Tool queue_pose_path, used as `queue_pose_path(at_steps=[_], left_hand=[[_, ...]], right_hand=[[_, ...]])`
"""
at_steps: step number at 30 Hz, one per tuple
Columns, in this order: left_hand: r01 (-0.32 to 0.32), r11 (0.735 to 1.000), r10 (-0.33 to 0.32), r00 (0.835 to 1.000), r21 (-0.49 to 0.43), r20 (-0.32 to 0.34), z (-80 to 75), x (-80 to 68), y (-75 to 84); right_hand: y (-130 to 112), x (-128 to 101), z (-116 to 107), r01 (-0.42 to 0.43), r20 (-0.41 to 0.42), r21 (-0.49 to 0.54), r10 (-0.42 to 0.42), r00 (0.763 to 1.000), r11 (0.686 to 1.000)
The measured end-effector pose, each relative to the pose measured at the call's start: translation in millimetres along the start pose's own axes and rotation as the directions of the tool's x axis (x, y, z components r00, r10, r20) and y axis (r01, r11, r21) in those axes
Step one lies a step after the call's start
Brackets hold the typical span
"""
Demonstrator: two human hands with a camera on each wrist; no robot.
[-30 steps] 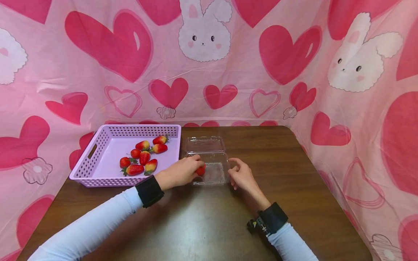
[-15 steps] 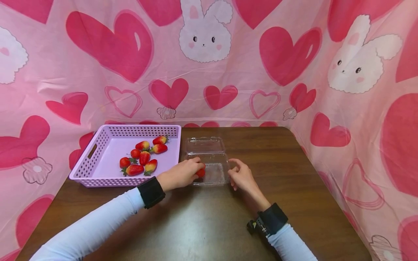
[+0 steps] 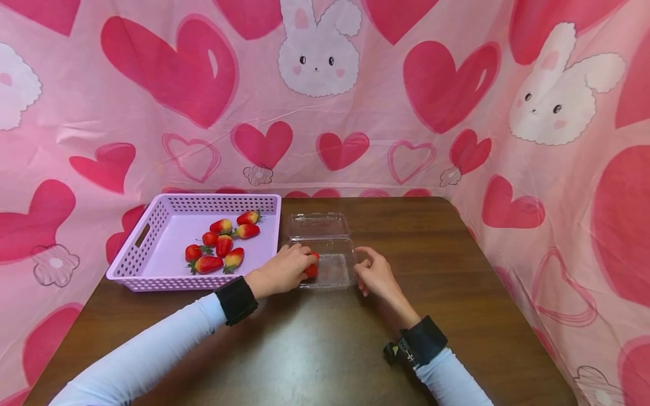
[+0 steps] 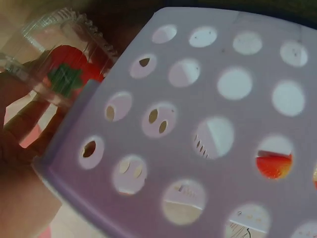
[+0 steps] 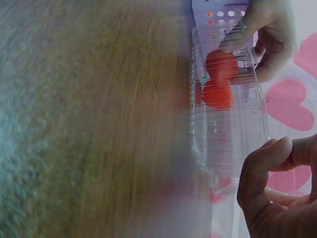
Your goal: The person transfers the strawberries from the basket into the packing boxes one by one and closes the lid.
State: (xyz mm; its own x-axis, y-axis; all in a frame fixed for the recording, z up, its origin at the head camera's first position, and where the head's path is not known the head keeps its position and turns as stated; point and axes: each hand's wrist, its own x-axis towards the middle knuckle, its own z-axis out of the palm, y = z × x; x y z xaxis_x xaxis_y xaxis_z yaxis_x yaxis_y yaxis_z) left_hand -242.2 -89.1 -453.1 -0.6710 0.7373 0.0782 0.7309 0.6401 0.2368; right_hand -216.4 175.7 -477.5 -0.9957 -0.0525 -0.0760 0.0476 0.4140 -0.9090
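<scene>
1. One strawberry (image 3: 312,267) sits inside the clear clamshell container (image 3: 332,269), at its left end; the right wrist view suggests two red fruits there, close together, though the plastic blurs the outline and I cannot tell for certain.
2. Left hand (image 3: 282,270): fingers curled over the container's left edge and pinching the strawberry, which appears to be at or near the container floor. Whether the berry is resting or only held cannot be told.
3. Right hand (image 3: 374,274): fingers loosely bent, thumb and fingertips touching the container's right wall, apparently steadying it; it grips nothing.
4. Container position: on the brown table (image 3: 457,282), just beside the right-hand wall of the lavender basket (image 3: 152,242), with its hinged lid (image 3: 319,224) lying open on the far side.
5. Stock left in the basket: seven strawberries (image 3: 218,243) counted in the head view (loosely grouped towards the middle, some touching).
6. Progress, as a judgement: the transfer of fruit from basket to container is at an early stage. One berry, possibly two, is across; seven are left, and the lid is not yet closed.
7. Surroundings: pink cloth (image 3: 325,96) printed with hearts and rabbits hangs behind and to both sides of the table.
</scene>
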Motion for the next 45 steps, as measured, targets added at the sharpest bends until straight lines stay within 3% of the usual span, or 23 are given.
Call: queue_pose_path(at_steps=[10,27,45], left_hand=[[0.013,0.999,-0.012,0.999,0.032,-0.032,2.4,-2.2,0.3],[0.046,0.998,-0.043,0.998,-0.050,0.045,-1.6,-0.3,-2.3],[0.020,0.998,-0.018,0.999,-0.057,0.037,-0.7,-0.1,-5.4]], right_hand=[[1.3,-0.1,0.1,0.019,0.002,-0.004,-0.019,1.000,1.000],[-0.3,1.0,2.6,0.012,-0.003,0.000,-0.012,1.000,1.000],[0.1,0.8,1.9,0.012,0.000,-0.012,-0.012,1.000,1.000]])
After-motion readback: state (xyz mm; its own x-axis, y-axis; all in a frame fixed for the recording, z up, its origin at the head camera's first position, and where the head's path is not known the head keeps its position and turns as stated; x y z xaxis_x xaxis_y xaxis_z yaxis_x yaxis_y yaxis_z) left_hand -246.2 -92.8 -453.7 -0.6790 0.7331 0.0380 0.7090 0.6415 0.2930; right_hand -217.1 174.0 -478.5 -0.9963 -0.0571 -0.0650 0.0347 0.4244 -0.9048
